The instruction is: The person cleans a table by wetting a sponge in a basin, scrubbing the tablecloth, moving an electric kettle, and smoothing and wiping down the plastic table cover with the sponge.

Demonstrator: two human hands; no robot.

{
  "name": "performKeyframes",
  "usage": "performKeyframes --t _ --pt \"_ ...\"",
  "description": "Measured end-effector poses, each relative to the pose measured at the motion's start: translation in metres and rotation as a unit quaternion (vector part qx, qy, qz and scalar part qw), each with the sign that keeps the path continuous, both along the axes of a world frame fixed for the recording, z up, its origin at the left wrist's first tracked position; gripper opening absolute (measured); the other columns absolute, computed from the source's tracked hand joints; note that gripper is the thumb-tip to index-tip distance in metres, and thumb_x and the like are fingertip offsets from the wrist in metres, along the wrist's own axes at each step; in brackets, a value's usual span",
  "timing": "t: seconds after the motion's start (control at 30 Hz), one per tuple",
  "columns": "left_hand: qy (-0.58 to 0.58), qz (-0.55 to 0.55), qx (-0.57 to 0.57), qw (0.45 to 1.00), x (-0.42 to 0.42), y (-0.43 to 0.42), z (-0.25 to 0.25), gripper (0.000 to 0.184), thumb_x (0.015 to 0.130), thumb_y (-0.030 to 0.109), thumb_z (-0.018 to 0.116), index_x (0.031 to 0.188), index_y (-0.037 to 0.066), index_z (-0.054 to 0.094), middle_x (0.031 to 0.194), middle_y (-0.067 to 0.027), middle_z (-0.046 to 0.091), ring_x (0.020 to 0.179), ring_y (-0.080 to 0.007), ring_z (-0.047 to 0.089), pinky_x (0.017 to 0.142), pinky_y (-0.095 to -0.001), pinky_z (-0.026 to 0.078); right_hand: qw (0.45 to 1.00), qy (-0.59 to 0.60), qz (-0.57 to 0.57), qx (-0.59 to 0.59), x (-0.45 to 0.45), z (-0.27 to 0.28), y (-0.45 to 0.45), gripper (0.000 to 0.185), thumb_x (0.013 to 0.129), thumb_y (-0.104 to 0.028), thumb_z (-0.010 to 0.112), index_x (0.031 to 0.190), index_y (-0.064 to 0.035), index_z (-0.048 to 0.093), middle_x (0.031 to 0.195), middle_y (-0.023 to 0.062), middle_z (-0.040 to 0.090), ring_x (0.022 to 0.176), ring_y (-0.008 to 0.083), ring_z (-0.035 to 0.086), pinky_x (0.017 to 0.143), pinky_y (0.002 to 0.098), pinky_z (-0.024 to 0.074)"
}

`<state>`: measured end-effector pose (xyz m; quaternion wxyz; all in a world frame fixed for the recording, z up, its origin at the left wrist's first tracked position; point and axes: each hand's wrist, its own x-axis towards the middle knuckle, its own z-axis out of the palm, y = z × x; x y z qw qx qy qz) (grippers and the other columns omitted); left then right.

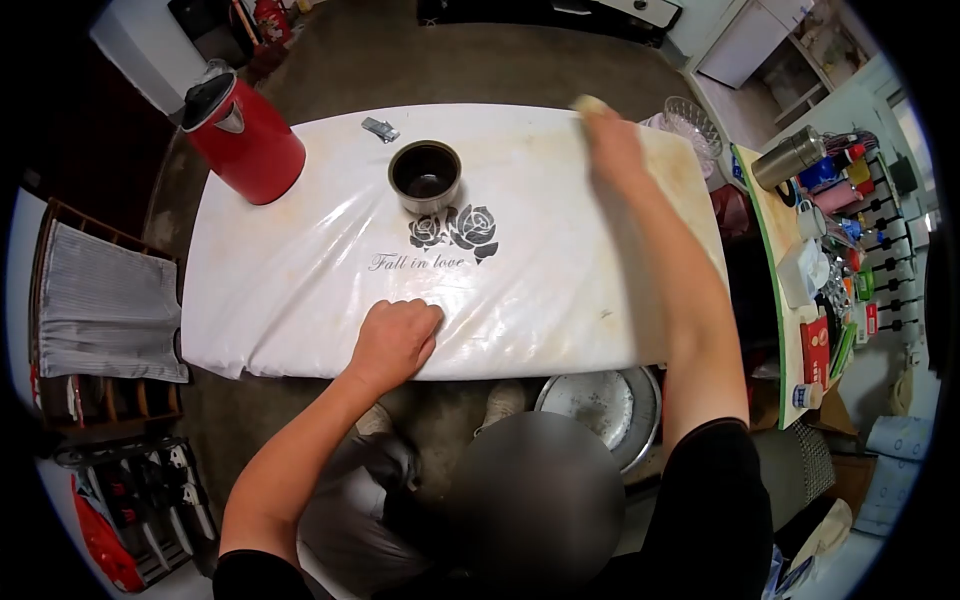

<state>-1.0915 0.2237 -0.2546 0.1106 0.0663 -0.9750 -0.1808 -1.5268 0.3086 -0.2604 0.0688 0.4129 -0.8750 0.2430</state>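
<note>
My right hand point(614, 146) is stretched out over the far right part of the table, its fingers closed on a small pale yellow sponge-like piece point(590, 104), smeared by motion. Near the front edge, my left hand point(398, 338) rests on the tablecloth as a fist, and nothing shows in it. The white plastic tablecloth point(540, 270) has wrinkles, yellowish stains and a print of black roses with lettering. Beyond my left hand stands a dark-lined bowl point(425, 177), upright. A small grey packet or strip point(380, 129) lies behind the bowl.
A red electric kettle point(247, 140) stands at the table's far left. To the right, a side table point(765, 250) bears a steel flask point(790, 157) and many small items. A metal basin point(645, 425) sits below the front edge; a clear plastic basket point(692, 130) is beyond the right corner.
</note>
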Motion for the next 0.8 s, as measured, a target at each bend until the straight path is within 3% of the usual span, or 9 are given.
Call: performKeyframes --t 0.07,0.13,0.2,0.3,0.37,0.43,0.57,0.67,0.8 --pt "0.013 0.0 0.004 1.0 -0.001 0.001 -0.003 0.017 0.079 0.009 0.063 0.096 0.011 0.059 0.079 -0.0075 0.056 0.075 -0.0286 0.057 0.067 -0.0408 0.041 0.984 0.117 0.099 0.093 0.062 0.02 -0.039 0.033 0.093 -0.013 0.051 0.126 -0.0143 0.059 0.125 0.0158 0.06 0.095 0.0397 0.06 0.086 0.0448 0.051" --pt "0.013 0.002 0.003 1.0 0.002 -0.001 -0.004 0.017 0.08 0.01 0.063 0.096 0.011 0.059 0.079 -0.0074 0.057 0.075 -0.0286 0.057 0.067 -0.041 0.041 0.945 0.192 0.263 0.025 0.117 0.004 -0.05 0.027 0.094 -0.015 0.052 0.119 -0.0174 0.062 0.108 0.0188 0.065 0.105 0.0333 0.06 0.08 0.0439 0.0541" --pt "0.008 0.005 0.002 1.0 0.001 0.001 -0.002 0.016 0.08 0.011 0.063 0.096 0.011 0.059 0.079 -0.0072 0.056 0.075 -0.0286 0.057 0.068 -0.0411 0.041 0.946 0.216 0.229 0.07 0.114 -0.005 -0.064 0.036 0.093 -0.016 0.054 0.128 -0.0149 0.056 0.121 0.0147 0.063 0.092 0.0371 0.061 0.087 0.0448 0.0524" --pt "-0.019 0.002 0.012 1.0 0.0 -0.001 -0.002 0.018 0.08 0.012 0.063 0.097 0.011 0.059 0.079 -0.007 0.056 0.076 -0.0285 0.058 0.068 -0.0413 0.041 0.992 0.069 -0.001 0.101 0.036 -0.005 -0.066 0.033 0.1 -0.023 0.043 0.12 -0.0019 0.06 0.105 0.022 0.067 0.099 0.038 0.063 0.083 0.0465 0.0532" --pt "-0.015 -0.004 0.013 1.0 -0.001 0.0 0.0 0.018 0.079 0.012 0.063 0.097 0.011 0.059 0.08 -0.007 0.057 0.077 -0.0285 0.058 0.069 -0.0414 0.041 0.977 0.047 -0.198 0.063 -0.07 -0.034 -0.039 0.036 0.1 -0.023 0.042 0.122 -0.0004 0.059 0.112 0.0197 0.066 0.105 0.0375 0.063 0.087 0.0497 0.0518" --pt "-0.014 -0.001 0.014 1.0 0.001 -0.002 -0.001 0.02 0.078 0.01 0.063 0.098 0.011 0.059 0.081 -0.0072 0.058 0.078 -0.0286 0.059 0.069 -0.0415 0.041 0.958 0.171 -0.182 0.138 -0.073 0.0 -0.008 0.033 0.097 -0.027 0.048 0.118 -0.0068 0.065 0.101 0.0231 0.066 0.107 0.0373 0.06 0.089 0.0452 0.05" --pt "0.02 -0.006 0.025 0.999 -0.001 -0.001 0.0 0.021 0.076 0.007 0.064 0.096 0.011 0.06 0.08 -0.0079 0.058 0.074 -0.0286 0.058 0.067 -0.0403 0.04 0.987 0.126 0.062 -0.078 -0.002 0.019 -0.025 0.034 0.094 -0.027 0.054 0.12 -0.0047 0.061 0.105 0.0266 0.064 0.098 0.0402 0.062 0.082 0.0482 0.0517" --pt "0.015 0.004 -0.001 1.0 -0.001 0.002 0.0 0.02 0.076 0.006 0.063 0.095 0.011 0.06 0.08 -0.0082 0.057 0.073 -0.0288 0.057 0.066 -0.0404 0.04 0.939 0.244 0.242 0.009 0.104 -0.003 -0.029 0.03 0.094 -0.02 0.05 0.119 -0.0051 0.058 0.097 0.0261 0.065 0.092 0.0409 0.063 0.08 0.05 0.052" --pt "0.002 0.01 -0.011 1.0 0.002 0.004 0.001 0.015 0.079 0.013 0.063 0.093 0.01 0.058 0.079 -0.0077 0.055 0.074 -0.0285 0.057 0.069 -0.0401 0.041 0.977 0.135 0.039 0.158 0.059 -0.014 -0.027 0.026 0.096 -0.019 0.046 0.111 -0.0041 0.061 0.095 0.0258 0.066 0.09 0.0387 0.065 0.077 0.048 0.0531"
